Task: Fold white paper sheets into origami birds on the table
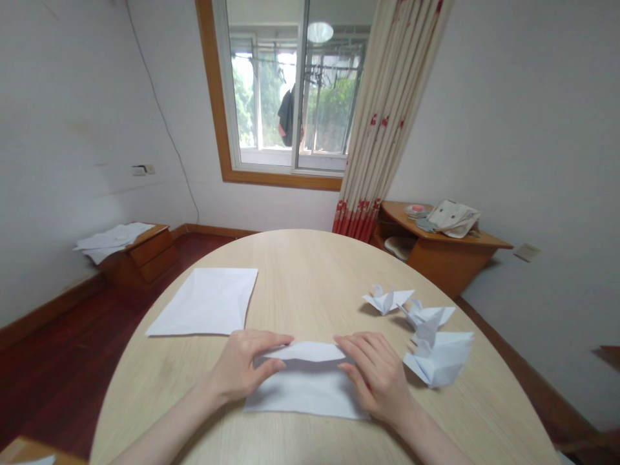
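Observation:
A white sheet of paper (310,384) lies on the round light-wood table (310,284) right in front of me, its far edge folded over toward me. My left hand (245,365) pinches the left end of that fold between thumb and fingers. My right hand (378,371) presses on the right end of the fold, fingers curled over the paper. Both hands touch the same sheet.
A stack of flat white sheets (206,301) lies to the left. Several folded paper birds (426,332) sit at the right. Beyond the table are a low wooden cabinet with papers (130,248), a corner desk with a bag (438,236), a window and a curtain.

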Tool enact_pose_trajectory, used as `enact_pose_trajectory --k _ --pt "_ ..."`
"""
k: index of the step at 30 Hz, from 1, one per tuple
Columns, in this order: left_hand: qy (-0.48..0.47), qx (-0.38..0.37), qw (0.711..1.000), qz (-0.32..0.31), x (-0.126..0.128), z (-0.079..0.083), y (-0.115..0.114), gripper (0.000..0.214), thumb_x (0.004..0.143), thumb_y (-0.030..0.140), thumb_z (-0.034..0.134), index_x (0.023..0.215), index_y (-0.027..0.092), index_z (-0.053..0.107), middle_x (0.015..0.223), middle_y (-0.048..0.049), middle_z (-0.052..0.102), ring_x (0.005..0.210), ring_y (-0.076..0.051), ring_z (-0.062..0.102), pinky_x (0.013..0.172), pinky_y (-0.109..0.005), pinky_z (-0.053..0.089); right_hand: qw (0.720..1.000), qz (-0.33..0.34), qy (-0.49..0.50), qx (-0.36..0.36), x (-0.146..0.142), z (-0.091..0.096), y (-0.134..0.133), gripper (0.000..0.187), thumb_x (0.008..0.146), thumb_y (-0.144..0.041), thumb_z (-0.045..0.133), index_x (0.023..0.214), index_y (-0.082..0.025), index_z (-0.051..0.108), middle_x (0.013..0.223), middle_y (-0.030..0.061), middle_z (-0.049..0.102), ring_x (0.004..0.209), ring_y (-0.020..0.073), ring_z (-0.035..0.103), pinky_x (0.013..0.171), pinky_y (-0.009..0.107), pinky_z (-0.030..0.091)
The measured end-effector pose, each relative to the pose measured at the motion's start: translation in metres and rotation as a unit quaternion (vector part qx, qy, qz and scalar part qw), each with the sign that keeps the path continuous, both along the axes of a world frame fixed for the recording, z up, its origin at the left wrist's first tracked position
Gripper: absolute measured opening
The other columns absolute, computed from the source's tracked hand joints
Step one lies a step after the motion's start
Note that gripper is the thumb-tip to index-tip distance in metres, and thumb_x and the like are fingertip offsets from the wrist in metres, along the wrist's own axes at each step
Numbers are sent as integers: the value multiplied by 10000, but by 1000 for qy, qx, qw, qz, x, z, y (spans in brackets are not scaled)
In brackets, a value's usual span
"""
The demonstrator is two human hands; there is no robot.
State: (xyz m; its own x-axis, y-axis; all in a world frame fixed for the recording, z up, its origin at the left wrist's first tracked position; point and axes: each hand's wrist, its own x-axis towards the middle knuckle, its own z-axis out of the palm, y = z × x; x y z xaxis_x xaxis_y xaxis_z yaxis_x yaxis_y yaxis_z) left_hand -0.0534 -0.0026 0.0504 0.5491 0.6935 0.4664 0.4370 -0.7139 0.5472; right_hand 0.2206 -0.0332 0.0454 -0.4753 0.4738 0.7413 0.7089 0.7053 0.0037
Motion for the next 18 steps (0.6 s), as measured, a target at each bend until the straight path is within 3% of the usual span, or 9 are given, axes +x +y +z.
enact_pose_trajectory --k 7,13,18 --pt "66 -38 997 -3 8 3 -5 310 919 393 507 1090 230 707 1043 -41 740 940 -210 707 834 -307 547 999 -12 -16 30 -8 2 -2 186 912 -150 483 966 -150 662 759 64 704 694 189 602 664 338 448" --pt "124 -13 992 -12 12 0 -4 338 905 331 528 1206 228 641 1172 -60 689 1075 -240 650 940 -383 505 999 -18 -34 -8 -12 -4 -2 208 921 -139 442 930 -146 650 765 69 699 734 203 590 686 347 438" --pt "160 -37 986 -20 12 -7 -3 382 877 276 558 1251 219 610 1280 -72 622 1186 -254 577 1020 -434 447 998 -24 -41 -47 -12 -13 0 224 906 -119 421 944 -144 640 802 76 695 773 215 586 716 351 429"
